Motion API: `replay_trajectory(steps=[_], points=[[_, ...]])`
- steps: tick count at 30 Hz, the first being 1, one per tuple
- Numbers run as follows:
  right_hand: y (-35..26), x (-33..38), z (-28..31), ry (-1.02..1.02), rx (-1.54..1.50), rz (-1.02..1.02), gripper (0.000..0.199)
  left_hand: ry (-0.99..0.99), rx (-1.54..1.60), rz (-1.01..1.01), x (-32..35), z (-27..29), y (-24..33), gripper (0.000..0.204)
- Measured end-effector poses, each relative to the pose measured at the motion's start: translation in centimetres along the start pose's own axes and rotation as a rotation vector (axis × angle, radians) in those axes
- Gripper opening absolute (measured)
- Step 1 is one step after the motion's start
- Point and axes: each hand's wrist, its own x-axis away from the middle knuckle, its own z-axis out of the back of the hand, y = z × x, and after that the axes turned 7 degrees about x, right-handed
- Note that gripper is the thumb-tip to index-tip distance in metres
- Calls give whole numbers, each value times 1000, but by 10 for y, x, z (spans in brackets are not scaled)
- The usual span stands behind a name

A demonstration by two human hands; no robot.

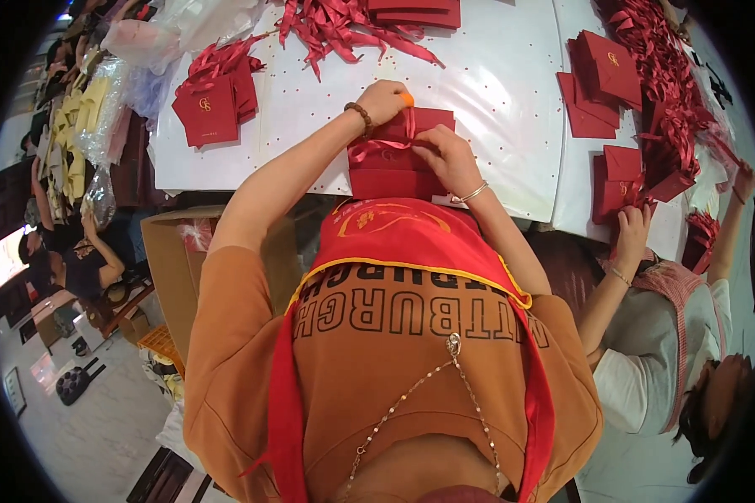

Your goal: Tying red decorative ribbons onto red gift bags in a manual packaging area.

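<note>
A small stack of dark red gift bags point(394, 172) lies at the near edge of the white table point(495, 92), right in front of me. My left hand point(383, 101), with a bead bracelet on the wrist, rests on the top bag's far edge and pinches a red ribbon point(369, 149) that loops across the bag. My right hand point(447, 158), wearing a thin bangle, presses on the top bag and grips the ribbon's other part.
Loose red ribbons point(335, 29) and flat red bags point(207, 109) lie further back on the table. More red bags point(600, 80) are stacked at the right, where another person's hands point(635, 225) work. A cardboard box point(172, 268) stands at my left.
</note>
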Motion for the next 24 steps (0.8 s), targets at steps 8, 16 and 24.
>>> replay_trajectory(steps=[8, 16, 24], points=[[16, 0, -7, -20, -21, 114, 23, 276, -66, -267, -28, 17, -15, 14], [13, 6, 12, -121, -214, -101, 21, 342, 870, 206, 3, 70, 10, 17], [9, -4, 14, -101, -842, -292, 26, -180, 590, -118, 43, 29, -36, 31]])
